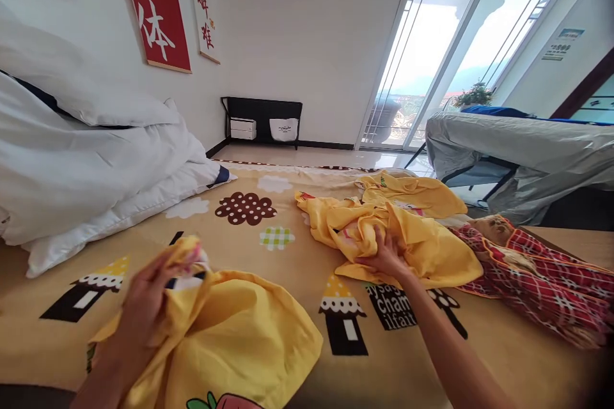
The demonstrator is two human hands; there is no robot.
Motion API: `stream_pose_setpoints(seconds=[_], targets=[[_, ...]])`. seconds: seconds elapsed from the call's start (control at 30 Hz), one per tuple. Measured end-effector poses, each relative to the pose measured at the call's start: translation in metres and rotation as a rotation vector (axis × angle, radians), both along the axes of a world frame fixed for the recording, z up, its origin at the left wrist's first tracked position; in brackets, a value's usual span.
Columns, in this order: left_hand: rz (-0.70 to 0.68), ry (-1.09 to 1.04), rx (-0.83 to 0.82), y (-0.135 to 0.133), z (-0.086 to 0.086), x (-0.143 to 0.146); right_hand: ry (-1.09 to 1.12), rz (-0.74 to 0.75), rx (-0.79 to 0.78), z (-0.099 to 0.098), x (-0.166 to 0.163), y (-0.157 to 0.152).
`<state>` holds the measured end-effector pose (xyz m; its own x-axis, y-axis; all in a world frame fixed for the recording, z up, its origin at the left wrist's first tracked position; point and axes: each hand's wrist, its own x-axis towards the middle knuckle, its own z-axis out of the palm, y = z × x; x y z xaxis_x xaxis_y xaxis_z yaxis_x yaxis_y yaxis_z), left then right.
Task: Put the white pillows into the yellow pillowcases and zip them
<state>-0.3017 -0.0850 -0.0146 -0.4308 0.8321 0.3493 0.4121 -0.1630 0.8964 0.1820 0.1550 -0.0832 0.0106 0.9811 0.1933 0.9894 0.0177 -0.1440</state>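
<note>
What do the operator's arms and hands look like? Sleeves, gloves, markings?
Each grip is a bare human hand: left hand and right hand, no gloves. No sleeve, watch, bracelet or cable shows on the left forearm or the slim, tapering right forearm; no clear markings. Some fingers are hidden or blurred, so can't rule out rings.

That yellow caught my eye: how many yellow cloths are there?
3 visible: one yellow cloth in the left hand, a crumpled yellow cloth under the right hand, a third cloth beyond; folds may hide more.
</note>
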Motion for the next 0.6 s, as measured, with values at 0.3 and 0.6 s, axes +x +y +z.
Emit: stream_pose_setpoints(seconds=[0.3,0.6], targets=[[-0.533,0.923,-0.279,-0.02,-0.107,0.042,-0.056,-0.146,0.097,0.001,-0.012,0.02],[-0.274,0.996,-0.047,-0.016,-0.138,0.047,0.147,0.092,0.269,0.06,-0.014,0.005]])
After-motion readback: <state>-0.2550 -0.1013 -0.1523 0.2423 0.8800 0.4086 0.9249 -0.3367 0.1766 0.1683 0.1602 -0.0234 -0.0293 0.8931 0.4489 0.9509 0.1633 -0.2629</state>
